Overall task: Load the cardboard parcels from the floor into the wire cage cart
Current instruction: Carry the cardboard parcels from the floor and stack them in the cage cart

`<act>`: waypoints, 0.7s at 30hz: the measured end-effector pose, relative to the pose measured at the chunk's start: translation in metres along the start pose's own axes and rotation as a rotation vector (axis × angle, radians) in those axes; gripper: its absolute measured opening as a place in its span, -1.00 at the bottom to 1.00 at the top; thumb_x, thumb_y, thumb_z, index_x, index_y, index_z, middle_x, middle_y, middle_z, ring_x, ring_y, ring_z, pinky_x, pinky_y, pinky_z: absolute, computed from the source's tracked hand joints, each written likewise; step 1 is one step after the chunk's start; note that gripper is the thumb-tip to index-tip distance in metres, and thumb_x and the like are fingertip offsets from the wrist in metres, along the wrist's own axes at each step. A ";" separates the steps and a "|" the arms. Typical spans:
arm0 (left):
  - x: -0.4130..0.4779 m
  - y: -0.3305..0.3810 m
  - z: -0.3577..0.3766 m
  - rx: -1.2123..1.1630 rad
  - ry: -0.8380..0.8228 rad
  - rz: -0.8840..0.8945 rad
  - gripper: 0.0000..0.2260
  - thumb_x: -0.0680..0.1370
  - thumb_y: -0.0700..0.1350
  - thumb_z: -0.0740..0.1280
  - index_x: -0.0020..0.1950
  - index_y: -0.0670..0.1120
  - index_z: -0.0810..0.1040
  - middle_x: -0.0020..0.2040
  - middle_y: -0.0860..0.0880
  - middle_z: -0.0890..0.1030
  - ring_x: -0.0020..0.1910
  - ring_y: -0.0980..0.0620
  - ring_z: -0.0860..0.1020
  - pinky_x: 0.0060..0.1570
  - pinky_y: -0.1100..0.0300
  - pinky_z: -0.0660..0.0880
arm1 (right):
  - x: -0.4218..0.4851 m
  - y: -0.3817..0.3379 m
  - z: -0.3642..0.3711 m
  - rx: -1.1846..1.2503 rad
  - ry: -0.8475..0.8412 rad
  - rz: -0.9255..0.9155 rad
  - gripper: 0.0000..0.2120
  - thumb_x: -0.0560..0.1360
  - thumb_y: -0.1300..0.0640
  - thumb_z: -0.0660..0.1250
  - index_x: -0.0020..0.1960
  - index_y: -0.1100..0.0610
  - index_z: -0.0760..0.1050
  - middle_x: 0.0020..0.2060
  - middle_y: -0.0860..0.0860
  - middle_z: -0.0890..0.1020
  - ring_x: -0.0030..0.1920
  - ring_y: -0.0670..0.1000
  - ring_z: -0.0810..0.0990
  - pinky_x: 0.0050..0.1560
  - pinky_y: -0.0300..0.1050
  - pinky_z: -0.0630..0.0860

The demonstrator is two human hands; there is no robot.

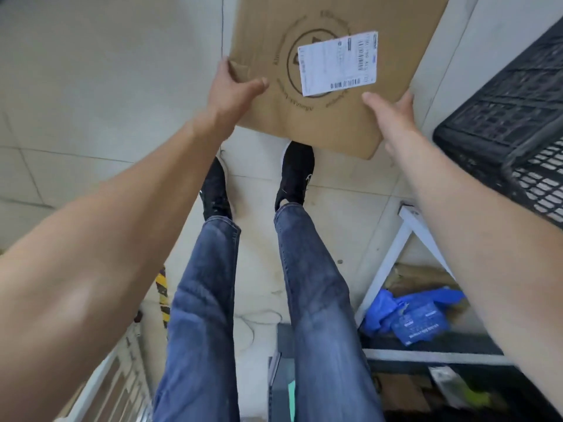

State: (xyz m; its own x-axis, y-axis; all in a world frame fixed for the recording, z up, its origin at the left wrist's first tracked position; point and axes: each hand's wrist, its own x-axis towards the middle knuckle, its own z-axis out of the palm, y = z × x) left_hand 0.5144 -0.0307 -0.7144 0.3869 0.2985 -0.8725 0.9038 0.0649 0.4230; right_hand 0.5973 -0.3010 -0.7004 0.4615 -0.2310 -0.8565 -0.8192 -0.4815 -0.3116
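Note:
A flat brown cardboard parcel [332, 117] with a round printed logo and a white shipping label [338, 62] is held in the air above the pale tiled floor, ahead of my feet. My left hand [234, 86] grips its near left corner, thumb on top. My right hand [393, 111] grips its near right edge, thumb on top. White wire bars of what may be the cage cart [115, 376] show at the lower left, behind my left arm.
A black plastic lattice crate [515, 108] stands at the right. Below it is a white metal frame [393, 251] with a blue plastic bag [414, 318] and cardboard pieces inside. Yellow-black striped tape [163, 296] marks the floor at the lower left.

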 end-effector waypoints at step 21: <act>-0.478 0.053 -0.226 -0.211 0.745 0.204 -0.36 0.47 0.27 0.36 0.48 0.18 0.22 0.29 0.14 0.42 0.18 0.15 0.43 0.13 0.14 0.41 | -0.485 -0.181 -0.039 -0.435 -0.208 -0.654 -0.07 0.51 -0.07 0.35 0.60 -0.11 -0.25 0.50 -0.05 0.31 0.26 -0.09 0.45 0.11 -0.20 0.36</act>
State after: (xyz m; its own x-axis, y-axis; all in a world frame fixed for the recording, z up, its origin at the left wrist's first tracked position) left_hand 0.3362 0.0449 -0.2198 0.2494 0.8767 -0.4114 0.7462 0.0968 0.6586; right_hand 0.5355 -0.1352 -0.2127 0.6934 0.3518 -0.6288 -0.1804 -0.7602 -0.6242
